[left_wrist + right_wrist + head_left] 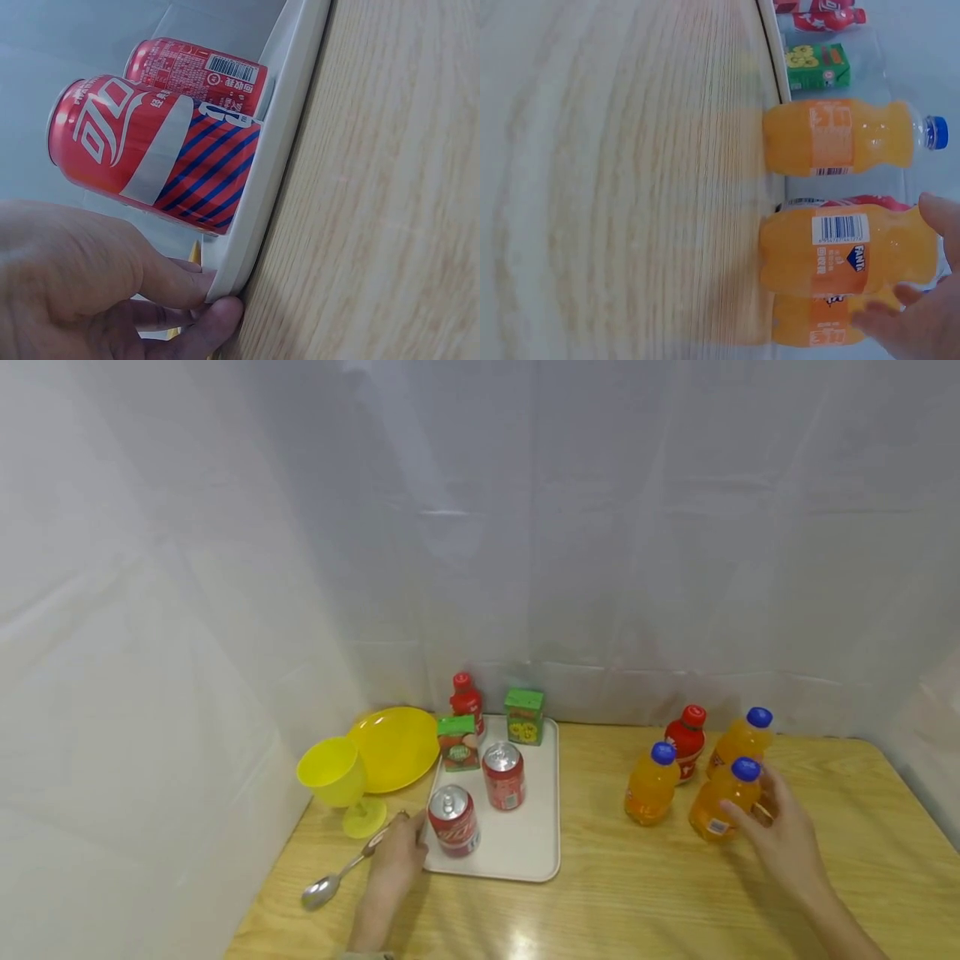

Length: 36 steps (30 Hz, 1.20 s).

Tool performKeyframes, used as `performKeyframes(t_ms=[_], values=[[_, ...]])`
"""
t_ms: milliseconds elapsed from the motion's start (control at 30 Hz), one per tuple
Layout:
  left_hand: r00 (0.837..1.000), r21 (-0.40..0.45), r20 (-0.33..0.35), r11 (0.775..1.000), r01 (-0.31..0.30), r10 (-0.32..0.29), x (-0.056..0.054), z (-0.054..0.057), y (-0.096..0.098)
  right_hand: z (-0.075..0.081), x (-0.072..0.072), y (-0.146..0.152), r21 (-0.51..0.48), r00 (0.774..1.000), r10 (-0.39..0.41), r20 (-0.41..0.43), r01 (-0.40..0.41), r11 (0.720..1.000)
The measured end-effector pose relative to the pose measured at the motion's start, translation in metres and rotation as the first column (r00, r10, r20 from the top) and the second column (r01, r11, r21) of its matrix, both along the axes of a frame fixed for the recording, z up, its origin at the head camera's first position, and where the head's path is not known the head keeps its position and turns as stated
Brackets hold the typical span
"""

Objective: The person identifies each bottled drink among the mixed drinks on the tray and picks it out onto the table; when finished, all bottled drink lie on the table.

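Note:
My left hand [397,860] pinches the near-left corner of a white tray [517,852], thumb and fingers on its rim in the left wrist view. A red cola can [454,827] stands on the tray beside that hand, with a second cola can [504,781] behind it. My right hand [787,839] curls around the upper part of an orange Fanta bottle [817,251], which stands upright on the table. Its blue cap [746,769] shows in the head view. Two other orange soda bottles [651,789] and a red-capped cola bottle [686,743] stand close around it.
Two green juice boxes [524,727] and a red bottle [467,700] stand toward the tray's back. To the left are a yellow plate [397,747], a yellow goblet [333,772] and a spoon [322,891]. White sheeting [600,568] hangs behind the wooden table [600,902].

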State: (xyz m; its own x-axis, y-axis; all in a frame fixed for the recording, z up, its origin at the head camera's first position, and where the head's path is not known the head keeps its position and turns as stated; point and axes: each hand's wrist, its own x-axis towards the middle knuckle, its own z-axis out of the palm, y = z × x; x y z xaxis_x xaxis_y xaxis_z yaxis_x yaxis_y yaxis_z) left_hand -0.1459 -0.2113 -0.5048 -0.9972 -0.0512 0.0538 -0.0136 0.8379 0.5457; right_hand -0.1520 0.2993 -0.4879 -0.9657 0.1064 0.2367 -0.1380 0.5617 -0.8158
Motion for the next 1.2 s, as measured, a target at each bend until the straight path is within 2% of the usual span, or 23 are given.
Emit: performKeyframes(t_ms=[100,167,200,267,300,367,433,467,500,533,567,633,700,800,833,900,933,1000,1200], values=[[1.0,0.003,0.018,1.0,-0.008,0.008,0.0,0.0,0.001,0.003,0.006,-0.005,-0.069,0.994,-0.104,-0.032,0.101,0.992],[1.0,0.003,0.021,1.0,-0.009,0.009,0.0,0.001,0.001,0.006,0.013,-0.012,-0.134,0.969,-0.2,-0.141,0.182,0.974],[1.0,0.001,0.019,1.0,-0.009,0.009,0.0,0.001,0.001,0.008,0.016,-0.016,-0.162,0.947,-0.236,-0.218,0.203,0.966],[1.0,-0.003,0.007,1.0,-0.005,0.005,0.0,0.002,0.0,0.011,0.021,-0.026,-0.198,0.872,-0.26,-0.414,0.192,0.961],[1.0,-0.007,0.002,1.0,-0.002,0.002,0.001,0.003,0.0,0.012,0.023,-0.032,-0.195,0.821,-0.239,-0.518,0.159,0.968],[1.0,-0.013,-0.01,1.0,0.001,-0.001,0.001,0.002,-0.001,0.015,0.026,-0.047,-0.133,0.702,-0.152,-0.696,0.083,0.988],[1.0,-0.017,-0.023,1.0,0.002,-0.002,0.0,0.002,-0.001,0.017,0.028,-0.062,-0.05,0.607,-0.044,-0.793,0.007,0.999],[1.0,-0.021,-0.031,1.0,0.005,-0.006,0.0,0.001,-0.001,0.017,0.029,-0.07,-0.008,0.578,0.007,-0.816,-0.023,1.0],[0.999,-0.022,-0.037,1.0,0.006,-0.007,0.0,0.0,-0.001,0.017,0.031,-0.078,0.028,0.559,0.055,-0.827,-0.056,0.998],[0.999,-0.021,-0.042,1.0,0.007,-0.008,0.0,-0.001,-0.001,0.016,0.032,-0.085,0.069,0.551,0.104,-0.828,-0.084,0.994],[0.999,-0.02,-0.046,1.0,0.008,-0.009,0.0,-0.001,-0.001,0.014,0.033,-0.091,0.107,0.549,0.154,-0.822,-0.116,0.987],[0.999,-0.019,-0.051,1.0,0.011,-0.012,0.0,-0.002,-0.001,0.009,0.035,-0.101,0.17,0.587,0.246,-0.772,-0.182,0.968],[0.999,-0.016,-0.046,1.0,0.011,-0.012,0.0,-0.002,0.0,0.004,0.035,-0.109,0.217,0.64,0.322,-0.697,-0.239,0.946],[0.999,-0.015,-0.038,1.0,0.004,-0.004,0.001,-0.002,0.0,-0.001,0.033,-0.119,0.251,0.751,0.388,-0.534,-0.298,0.921],[0.999,-0.017,-0.034,1.0,0.002,-0.002,0.001,-0.002,-0.001,-0.002,0.032,-0.122,0.252,0.777,0.397,-0.489,-0.31,0.917],[1.0,-0.017,-0.025,1.0,0.0,0.0,0.001,-0.002,-0.001,-0.002,0.027,-0.129,0.257,0.81,0.407,-0.422,-0.323,0.911],[1.0,-0.014,-0.021,1.0,-0.004,0.004,0.001,-0.002,-0.001,-0.001,0.024,-0.132,0.259,0.819,0.411,-0.401,-0.329,0.908],[1.0,-0.011,-0.015,1.0,-0.005,0.005,0.001,-0.001,-0.001,0.001,0.018,-0.139,0.258,0.819,0.417,-0.394,-0.337,0.905],[1.0,-0.006,0.009,1.0,-0.014,0.014,0.002,-0.001,0.0,0.007,-0.001,-0.157,0.265,0.808,0.426,-0.407,-0.342,0.902]])
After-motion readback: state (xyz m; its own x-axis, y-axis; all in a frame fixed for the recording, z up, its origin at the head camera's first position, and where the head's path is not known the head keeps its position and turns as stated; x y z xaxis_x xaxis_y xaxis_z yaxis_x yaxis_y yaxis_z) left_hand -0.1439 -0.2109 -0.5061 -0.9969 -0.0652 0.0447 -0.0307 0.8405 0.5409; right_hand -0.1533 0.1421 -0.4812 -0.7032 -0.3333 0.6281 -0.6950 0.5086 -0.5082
